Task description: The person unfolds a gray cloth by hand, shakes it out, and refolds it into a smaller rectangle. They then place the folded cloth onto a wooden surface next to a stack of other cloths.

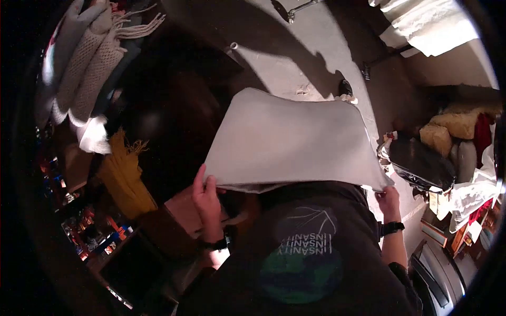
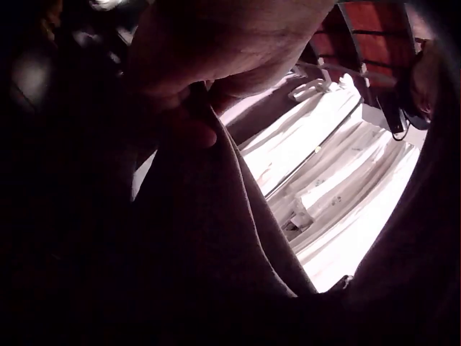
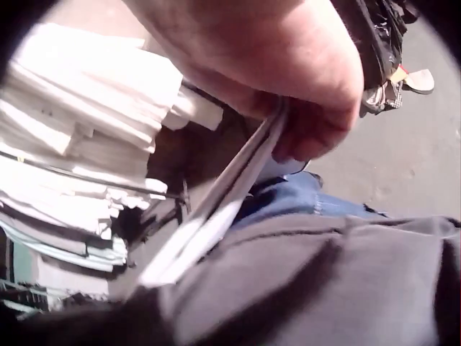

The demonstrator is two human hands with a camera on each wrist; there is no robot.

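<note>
A pale grey cloth (image 1: 290, 139), like a cushion cover, spans the space in front of the torso, its near edge slightly parted. The left hand (image 1: 207, 199) grips its near left corner, thumb on top. At the near right corner, the right hand (image 1: 389, 200) pinches the cloth. In the left wrist view, the left hand (image 2: 230, 50) holds two dark layers of fabric (image 2: 248, 209) between thumb and fingers. The right wrist view has the right hand (image 3: 281, 72) pinching folded layers of light fabric (image 3: 209, 223); its fingertips are partly hidden.
Knitted grey scarves (image 1: 89, 68) and a yellow fringed cloth (image 1: 126, 176) hang at the left. A black bag (image 1: 421, 163) and yellowish cushions (image 1: 456, 126) lie at the right. White garments (image 1: 429, 23) hang at the upper right. A metal stand's foot (image 1: 366, 71) rests on the floor.
</note>
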